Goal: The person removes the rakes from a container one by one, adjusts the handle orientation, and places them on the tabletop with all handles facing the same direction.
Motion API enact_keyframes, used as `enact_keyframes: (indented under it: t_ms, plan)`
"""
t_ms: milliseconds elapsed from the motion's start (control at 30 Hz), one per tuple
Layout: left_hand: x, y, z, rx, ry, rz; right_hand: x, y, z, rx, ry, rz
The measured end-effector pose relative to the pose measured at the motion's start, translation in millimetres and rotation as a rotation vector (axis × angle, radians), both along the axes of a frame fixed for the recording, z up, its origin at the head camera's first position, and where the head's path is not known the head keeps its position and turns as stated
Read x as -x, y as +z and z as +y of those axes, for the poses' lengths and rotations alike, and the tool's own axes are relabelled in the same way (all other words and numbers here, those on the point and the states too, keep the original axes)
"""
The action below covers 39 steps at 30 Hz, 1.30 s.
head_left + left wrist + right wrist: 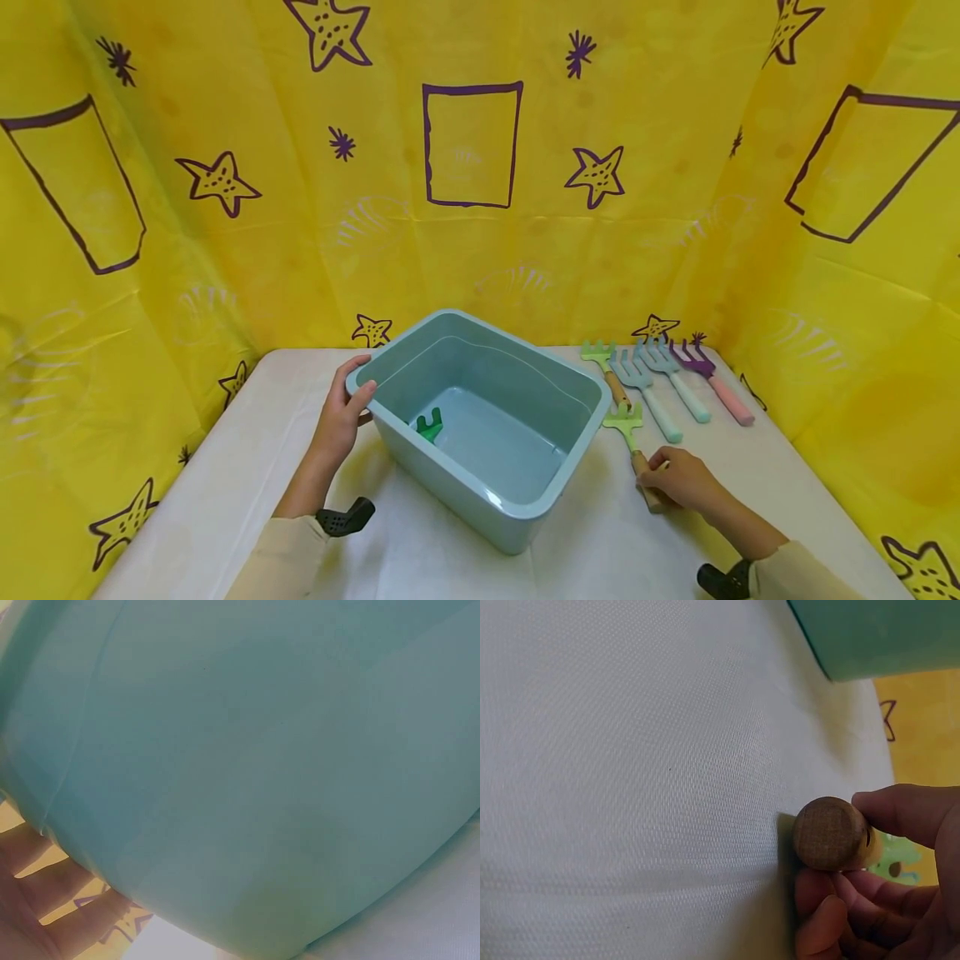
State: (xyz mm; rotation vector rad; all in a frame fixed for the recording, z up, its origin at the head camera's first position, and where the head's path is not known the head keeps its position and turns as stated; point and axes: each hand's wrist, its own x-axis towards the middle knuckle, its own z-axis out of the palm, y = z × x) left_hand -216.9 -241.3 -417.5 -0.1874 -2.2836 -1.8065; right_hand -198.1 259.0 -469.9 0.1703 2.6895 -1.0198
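A blue-green plastic bin (pixel 457 479) stands turned at an angle on the white table. My left hand (pixel 339 421) grips its left corner, thumb over the rim and fingers along the outside; the left wrist view shows those fingers against the bin wall. Inside the bin lies a dark green hand rake (pixel 430 427), partly hidden by the near wall. To the right of the bin, my right hand (pixel 681 477) pinches the wooden handle (pixel 826 834) of a light green hand rake (pixel 624 421), its tines pointing away from me. The handle end lies close to the tablecloth.
Beyond the right hand lie several more hand rakes: a green one with a wooden handle (pixel 617 387), two pale blue ones with mint handles (pixel 660 412), and a purple one with a pink handle (pixel 729 400). Yellow patterned cloth (pixel 480 267) surrounds the table (pixel 202 483).
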Motion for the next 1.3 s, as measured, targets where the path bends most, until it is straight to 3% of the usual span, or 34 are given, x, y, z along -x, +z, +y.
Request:
enact_keyframes:
  t_ms: [500,667,933,1300]
  plan:
    - [1.1,-2.5,-2,-0.009,-0.002,-0.002,-1.5,8.1,-1,-0.011,0.006,-0.035]
    - [1.3,-2.1,-2,-0.003,0.004,-0.004,-0.4,15.7,0,-0.047,0.028,0.035]
    - [1.0,-1.6,-3,0.003,0.005,-0.002,10.0,49.6,0,-0.076,0.047,0.195]
    - [0.2,-0.9,-1,-0.021,-0.017,0.005,28.5,102.3,-16,0.068,0.035,0.335]
